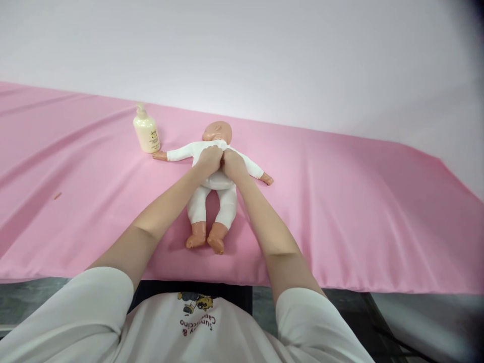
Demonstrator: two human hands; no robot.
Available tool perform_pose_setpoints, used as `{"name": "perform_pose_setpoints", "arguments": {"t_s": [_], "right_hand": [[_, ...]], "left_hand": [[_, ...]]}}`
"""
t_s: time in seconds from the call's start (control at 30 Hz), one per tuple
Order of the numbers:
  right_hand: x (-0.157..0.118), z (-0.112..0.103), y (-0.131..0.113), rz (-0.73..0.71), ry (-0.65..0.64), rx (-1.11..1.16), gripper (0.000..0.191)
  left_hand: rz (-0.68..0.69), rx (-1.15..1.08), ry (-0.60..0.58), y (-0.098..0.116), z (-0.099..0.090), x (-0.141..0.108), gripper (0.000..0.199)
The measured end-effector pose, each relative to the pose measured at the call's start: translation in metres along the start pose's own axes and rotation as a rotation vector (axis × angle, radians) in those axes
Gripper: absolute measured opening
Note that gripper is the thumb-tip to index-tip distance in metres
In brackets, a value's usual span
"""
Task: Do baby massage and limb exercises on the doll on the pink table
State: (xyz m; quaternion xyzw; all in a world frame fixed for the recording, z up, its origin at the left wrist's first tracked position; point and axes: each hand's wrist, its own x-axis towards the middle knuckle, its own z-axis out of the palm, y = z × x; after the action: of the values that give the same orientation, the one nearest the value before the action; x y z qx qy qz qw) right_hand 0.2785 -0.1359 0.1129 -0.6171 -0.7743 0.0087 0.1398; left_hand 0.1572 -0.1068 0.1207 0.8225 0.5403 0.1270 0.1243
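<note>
A baby doll (217, 182) with a white cloth body lies on its back, arms spread and feet toward me. Its bare head is turned to the left side. My left hand (210, 159) rests on the doll's chest with its fingers curled in. Right beside it, my right hand (233, 164) is closed the same way, and the two hands meet at the middle of the chest. The fingertips are hidden, so whether they pinch anything there does not show. A cream pump bottle (147, 133) stands upright near the doll's outstretched hand on the left.
Pink cloth (340, 217) covers the table, with soft folds and a front edge close to my body. A small reddish-brown strip (57, 195) lies on the cloth at left. Behind the table rises a plain white wall (242, 55).
</note>
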Motion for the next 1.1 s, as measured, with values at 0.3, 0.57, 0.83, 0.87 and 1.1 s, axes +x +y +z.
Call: {"name": "perform_pose_setpoints", "arguments": {"t_s": [0.3,0.57,0.83,0.87,1.1], "right_hand": [[0.006,0.015,0.003,-0.023,0.076,0.069,0.034],[0.01,0.02,0.008,-0.078,0.132,0.092,0.041],[0.014,0.033,0.012,-0.102,0.158,0.17,0.044],[0.015,0.036,0.013,-0.099,0.199,0.182,0.045],[0.022,0.051,0.017,-0.053,0.229,0.23,0.044]], "left_hand": [[0.086,0.165,0.08,-0.012,0.014,0.0,0.036],[0.093,0.118,0.186,-0.019,0.012,0.003,0.035],[0.126,0.135,0.255,-0.026,0.031,0.01,0.037],[0.13,0.122,0.293,-0.027,0.032,0.011,0.038],[0.125,0.075,0.323,-0.035,0.04,0.014,0.037]]}}
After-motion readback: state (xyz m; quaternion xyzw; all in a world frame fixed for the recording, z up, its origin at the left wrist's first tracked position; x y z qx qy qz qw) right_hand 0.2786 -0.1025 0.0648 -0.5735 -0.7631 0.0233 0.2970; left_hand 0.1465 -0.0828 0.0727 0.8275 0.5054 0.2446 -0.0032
